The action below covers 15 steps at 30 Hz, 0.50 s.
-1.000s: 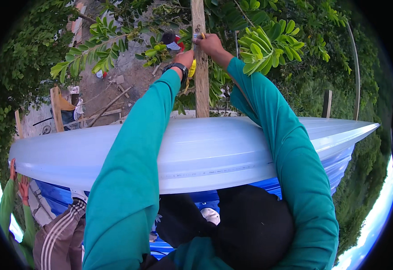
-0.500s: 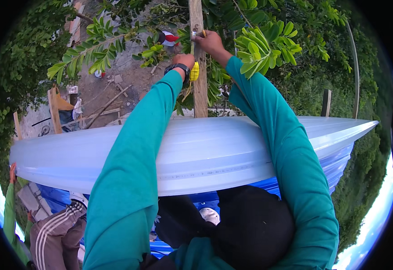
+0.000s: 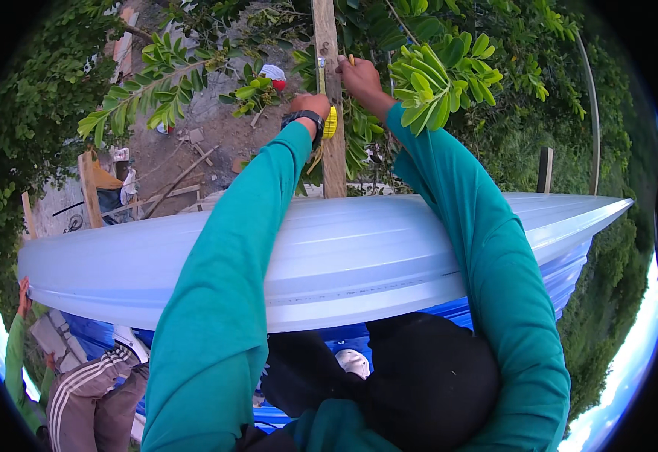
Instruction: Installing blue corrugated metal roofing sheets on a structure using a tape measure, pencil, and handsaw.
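My left hand (image 3: 312,105) is closed around a yellow tape measure (image 3: 330,123), holding it against a wooden beam (image 3: 334,162). The pulled-out blade (image 3: 321,74) lies along the wood, away from me. My right hand (image 3: 360,78) is just right of the beam, its fingers pinched on a short yellowish stick that looks like a pencil (image 3: 351,59). Both my forearms reach across a long pale ribbed roofing sheet (image 3: 359,256), whose near edge lies close to my body.
Another person's hand (image 3: 24,296) grips the sheet's left end. Leafy branches (image 3: 438,83) hang beside my right arm. Further timber posts (image 3: 90,188) stand beyond the sheet. Far below is ground (image 3: 186,128) strewn with boards. Blue sheeting (image 3: 92,331) lies under the near edge.
My right hand has drawn off the beam, slightly right and nearer, uncovering the blade's end. My left hand and the tape measure have barely shifted. A person below has moved a little.
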Each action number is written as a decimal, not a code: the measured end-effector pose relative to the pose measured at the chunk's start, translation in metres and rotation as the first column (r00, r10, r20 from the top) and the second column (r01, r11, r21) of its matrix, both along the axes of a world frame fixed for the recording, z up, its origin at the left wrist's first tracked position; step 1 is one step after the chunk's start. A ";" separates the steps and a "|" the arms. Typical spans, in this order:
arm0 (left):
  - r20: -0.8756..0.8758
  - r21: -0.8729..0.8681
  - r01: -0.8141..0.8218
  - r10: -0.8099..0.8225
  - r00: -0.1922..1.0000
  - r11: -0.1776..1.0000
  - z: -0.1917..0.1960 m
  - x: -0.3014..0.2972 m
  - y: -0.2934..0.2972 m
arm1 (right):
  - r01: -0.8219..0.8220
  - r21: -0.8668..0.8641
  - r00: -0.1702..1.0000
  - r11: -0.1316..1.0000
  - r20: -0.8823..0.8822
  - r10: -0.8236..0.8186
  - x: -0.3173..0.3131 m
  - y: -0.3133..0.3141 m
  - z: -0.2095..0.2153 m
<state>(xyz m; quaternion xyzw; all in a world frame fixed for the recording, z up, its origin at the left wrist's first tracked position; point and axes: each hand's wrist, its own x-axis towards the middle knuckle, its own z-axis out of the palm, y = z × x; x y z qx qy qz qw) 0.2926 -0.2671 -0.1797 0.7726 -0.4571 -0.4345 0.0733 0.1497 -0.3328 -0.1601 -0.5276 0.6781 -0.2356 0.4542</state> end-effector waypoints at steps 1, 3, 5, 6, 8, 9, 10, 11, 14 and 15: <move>0.028 0.037 0.007 -0.008 1.000 0.999 -0.001 0.005 0.000 | -0.004 0.000 1.000 1.000 0.008 0.004 0.002 0.002 0.003; 0.049 0.065 0.021 -0.024 0.999 0.998 -0.002 0.005 -0.005 | -0.072 -0.027 0.997 0.997 -0.040 0.071 -0.008 -0.002 0.005; 0.091 0.088 0.145 -0.153 0.984 0.985 -0.002 0.007 -0.009 | -0.107 -0.060 0.994 0.992 -0.025 0.105 -0.016 -0.005 0.006; 0.093 0.081 0.147 -0.155 0.984 0.986 -0.001 0.007 -0.013 | -0.143 -0.091 0.990 0.986 -0.011 0.142 -0.020 -0.008 0.007; 0.028 0.114 -0.032 0.029 0.999 0.993 0.000 0.003 -0.013 | -0.159 -0.092 0.987 0.983 0.001 0.160 -0.030 -0.007 0.005; 0.024 0.120 -0.026 0.024 0.999 0.992 0.002 -0.001 -0.011 | -0.177 -0.086 0.984 0.980 0.013 0.179 -0.036 -0.003 0.003; 0.039 0.099 0.022 -0.026 0.999 0.995 0.004 -0.003 -0.010 | -0.172 -0.080 0.985 0.982 0.009 0.173 -0.040 0.000 0.001; 0.058 0.074 0.071 -0.075 0.995 0.995 0.007 -0.004 -0.008 | -0.159 -0.036 0.987 0.987 0.017 0.160 -0.041 0.000 0.004; 0.049 0.044 0.024 -0.026 0.998 0.999 0.013 -0.005 0.000 | -0.124 0.061 0.988 0.990 0.098 0.117 -0.036 0.006 0.016; 0.052 0.047 0.023 -0.025 0.998 0.999 0.015 -0.005 0.004 | -0.109 0.119 0.982 0.987 0.169 0.088 -0.031 0.010 0.021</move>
